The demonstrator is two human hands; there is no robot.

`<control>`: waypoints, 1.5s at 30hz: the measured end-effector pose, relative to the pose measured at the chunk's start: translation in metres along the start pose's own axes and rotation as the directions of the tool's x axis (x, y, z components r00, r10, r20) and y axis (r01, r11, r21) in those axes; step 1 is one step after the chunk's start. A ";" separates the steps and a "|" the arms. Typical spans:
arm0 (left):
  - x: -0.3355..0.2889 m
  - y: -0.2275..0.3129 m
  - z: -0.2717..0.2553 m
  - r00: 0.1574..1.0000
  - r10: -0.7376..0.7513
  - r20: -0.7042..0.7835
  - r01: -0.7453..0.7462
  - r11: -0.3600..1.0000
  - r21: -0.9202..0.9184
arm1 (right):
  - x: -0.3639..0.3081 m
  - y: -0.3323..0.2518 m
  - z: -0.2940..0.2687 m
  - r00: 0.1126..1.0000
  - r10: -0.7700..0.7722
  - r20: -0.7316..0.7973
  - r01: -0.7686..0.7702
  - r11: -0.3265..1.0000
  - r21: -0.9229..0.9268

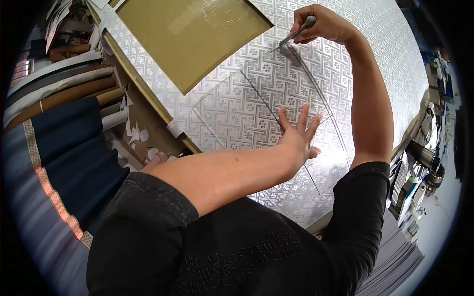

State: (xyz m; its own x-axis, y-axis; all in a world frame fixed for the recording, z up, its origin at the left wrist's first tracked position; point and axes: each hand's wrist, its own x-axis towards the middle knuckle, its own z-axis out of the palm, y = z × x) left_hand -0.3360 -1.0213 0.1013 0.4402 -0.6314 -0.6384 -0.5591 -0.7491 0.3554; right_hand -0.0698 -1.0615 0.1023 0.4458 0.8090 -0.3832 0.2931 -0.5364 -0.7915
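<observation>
My left hand [297, 138] lies spread and flat, fingers apart, on a see-through sheet or plate [232, 106] over the silver patterned table covering [390, 74]. Straight dark lines run across and beside this clear piece, one passing under my left hand; whether they are edges or drawn marks I cannot tell. Farther off to the right, my right hand [308, 24] is closed around a slim pointed tool [295, 34] with a rounded grey handle end. Its thin metal tip points down to the left, at the clear piece's far corner. The tool's exact kind is unclear.
A gold-brown flat board [192, 39] lies at the table's far left. Rolls of material [64, 81] and dark blue cloth [69, 143] are stacked left of the table, with white scraps [138, 134] nearby. At right stand a dark cylindrical item [423, 155] and clutter.
</observation>
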 end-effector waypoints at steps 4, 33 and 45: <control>0.007 0.002 0.004 0.995 0.032 -0.095 -0.024 0.996 0.090 | 0.017 -0.024 0.046 0.985 -0.096 0.143 0.086 0.994 0.073; 0.002 -0.003 0.002 0.996 -0.002 -0.084 0.020 0.978 0.208 | -0.390 -0.097 0.482 -0.158 0.747 -0.645 0.135 0.664 0.736; -0.010 0.006 0.005 0.991 -0.131 -0.022 0.130 0.917 0.377 | -0.406 -0.085 0.478 0.144 0.511 -0.847 -0.275 0.843 0.462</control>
State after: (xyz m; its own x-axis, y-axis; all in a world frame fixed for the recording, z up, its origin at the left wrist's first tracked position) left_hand -0.3468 -1.0189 0.1066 0.5251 -0.5323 -0.6640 -0.7206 -0.6932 -0.0142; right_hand -0.6800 -1.2297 0.0972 0.9307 -0.3614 -0.0562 -0.2662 -0.5640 -0.7817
